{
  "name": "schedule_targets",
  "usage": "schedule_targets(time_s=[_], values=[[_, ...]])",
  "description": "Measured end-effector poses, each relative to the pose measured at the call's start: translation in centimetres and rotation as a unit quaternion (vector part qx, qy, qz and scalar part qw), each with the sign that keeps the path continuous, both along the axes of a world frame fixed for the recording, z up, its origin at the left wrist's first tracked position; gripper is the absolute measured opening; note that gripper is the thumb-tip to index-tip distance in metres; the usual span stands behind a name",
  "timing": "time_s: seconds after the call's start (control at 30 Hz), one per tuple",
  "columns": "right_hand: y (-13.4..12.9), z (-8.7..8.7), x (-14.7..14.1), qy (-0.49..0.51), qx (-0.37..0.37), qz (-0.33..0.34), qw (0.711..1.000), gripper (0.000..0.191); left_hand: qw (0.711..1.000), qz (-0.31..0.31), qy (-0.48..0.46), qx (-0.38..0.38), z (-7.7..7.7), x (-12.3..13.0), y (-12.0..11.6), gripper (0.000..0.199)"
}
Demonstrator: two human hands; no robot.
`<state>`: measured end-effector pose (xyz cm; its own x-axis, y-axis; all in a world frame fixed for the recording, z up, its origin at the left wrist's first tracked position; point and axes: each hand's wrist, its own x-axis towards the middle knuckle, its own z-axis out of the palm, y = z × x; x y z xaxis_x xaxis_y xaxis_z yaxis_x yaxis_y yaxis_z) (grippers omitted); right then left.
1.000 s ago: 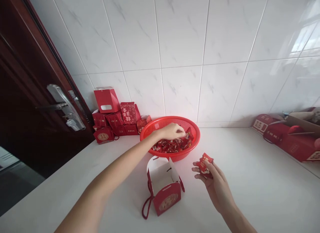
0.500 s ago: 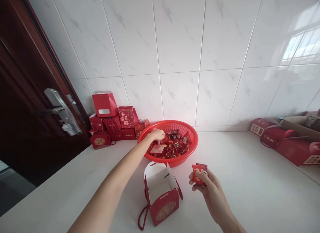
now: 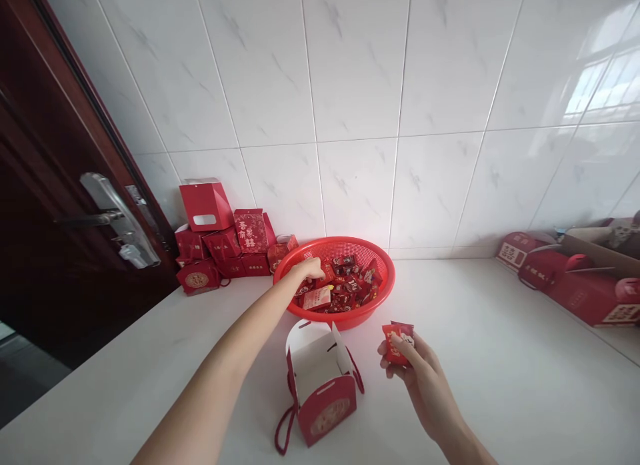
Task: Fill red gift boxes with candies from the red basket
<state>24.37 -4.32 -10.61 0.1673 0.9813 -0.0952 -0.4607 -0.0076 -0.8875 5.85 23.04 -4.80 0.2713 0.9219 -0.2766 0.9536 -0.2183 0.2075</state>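
Packets (image 3: pixel 350 285) lie in the red basket (image 3: pixel 350 317) under the left grip (image 3: pixel 313 269), whose closure I can't tell; left of the right grip (image 3: pixel 407 358), pinching red sachets (image 3: pixel 393 352), stands an open box (image 3: pixel 330 415).

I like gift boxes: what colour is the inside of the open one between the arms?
White; the box shows it best in the head view.

Open box (image 3: pixel 327 415) blocks basket's (image 3: pixel 386 288) near side — free lane on counter (image 3: pixel 493 335) btwn R hand (image 3: pixel 419 368) & far-R boxes (image 3: pixel 583 292).
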Motion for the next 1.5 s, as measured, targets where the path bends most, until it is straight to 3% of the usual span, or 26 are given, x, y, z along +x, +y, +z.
schedule_targets(time_s=[0.1, 0.27, 0.53, 0.77, 0.9, 1.17, 1.3, 1.4, 1.5], values=[[-0.1, 0.0, 0.0, -0.003, -0.005, 0.003, 1.000, 0.044, 1.000, 0.002, -0.018, 0.011, -0.2, 0.1, 0.0, 0.036], [-0.3, 0.0, 0.1, -0.009, -0.007, 0.010, 1.000, 0.045, 0.991, 0.000, -0.092, 0.093, -0.2, 0.7, 0.0, 0.034], [-0.1, 0.3, 0.1, -0.005, 0.008, 0.013, 1.000, 0.045, 0.948, 0.049, -0.215, 0.229, 0.5, 0.5, 0.6, 0.035], [-0.1, 0.6, -0.1, -0.026, 0.025, 0.012, 0.999, 0.049, 0.926, 0.059, -0.275, 0.251, 0.2, 0.1, 1.2, 0.041], [-0.1, 0.5, 0.0, -0.029, 0.022, 0.010, 0.999, 0.048, 0.915, 0.035, -0.308, 0.260, 0.2, -0.1, 1.4, 0.030], [-0.2, 0.5, 0.1, -0.025, 0.012, 0.007, 1.000, 0.050, 0.886, -0.031, -0.376, 0.269, 1.0, -0.2, 0.8, 0.018], [-0.2, 0.8, 0.2, -0.012, 0.006, -0.002, 1.000, 0.049, 0.867, -0.086, -0.413, 0.266, 2.1, 0.4, -1.2, 0.014], [-0.2, 1.2, 0.6, 0.011, 0.005, -0.009, 1.000, 0.048, 0.846, -0.160, -0.437, 0.260, 2.9, 0.6, -4.3, 0.011], [-0.2, 1.7, 1.1, 0.030, 0.005, -0.022, 0.999, 0.048, 0.781, -0.311, -0.453, 0.296, 3.4, 0.5, -8.4, 0.009]])
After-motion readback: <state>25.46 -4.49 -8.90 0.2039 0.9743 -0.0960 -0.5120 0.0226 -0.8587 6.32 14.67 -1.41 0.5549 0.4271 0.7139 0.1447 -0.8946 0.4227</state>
